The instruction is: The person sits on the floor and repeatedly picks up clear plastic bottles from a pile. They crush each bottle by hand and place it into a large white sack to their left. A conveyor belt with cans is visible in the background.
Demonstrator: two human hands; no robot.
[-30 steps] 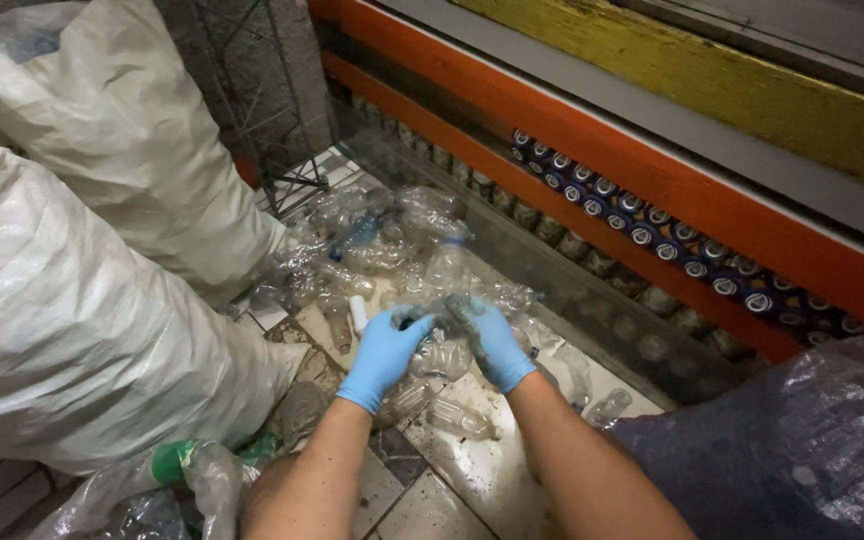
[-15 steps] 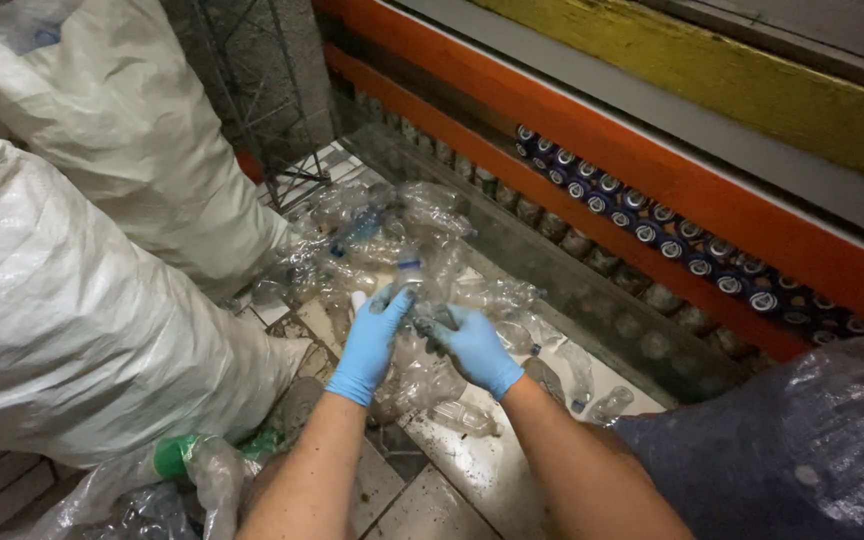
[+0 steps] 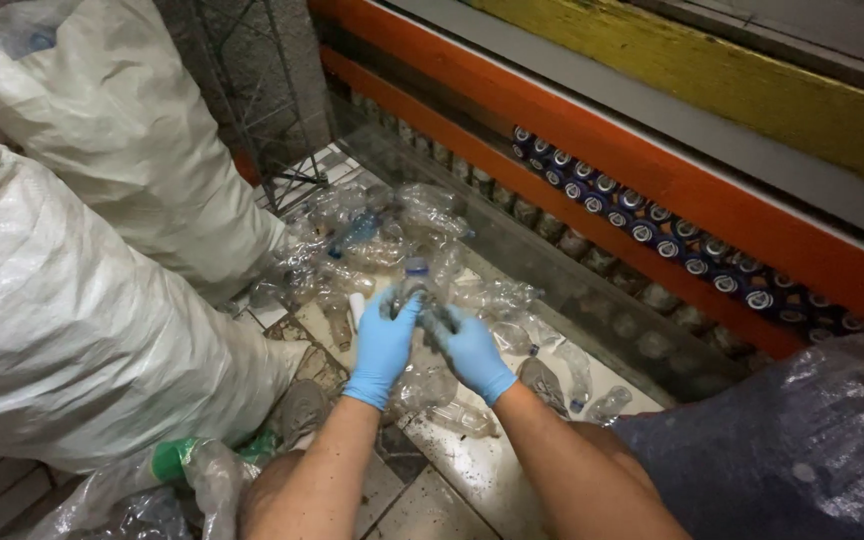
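Observation:
Both of my hands wear blue gloves and meet over a heap of crushed clear plastic bottles (image 3: 392,240) on the tiled floor. My left hand (image 3: 384,345) and my right hand (image 3: 472,350) grip one clear plastic bottle (image 3: 414,290) between them, its blue-capped neck pointing up and away from me. More flattened bottles (image 3: 562,370) lie to the right of my hands.
Two large white woven sacks (image 3: 62,320) (image 3: 122,110) stand on the left. A dark plastic bag (image 3: 802,450) fills the lower right. Rows of cans (image 3: 652,225) lie under an orange beam (image 3: 592,140). A green-capped bottle (image 3: 177,460) lies near my left elbow.
My hands have lifted slightly from the pile and drawn together around one bottle, which now stands upright between them.

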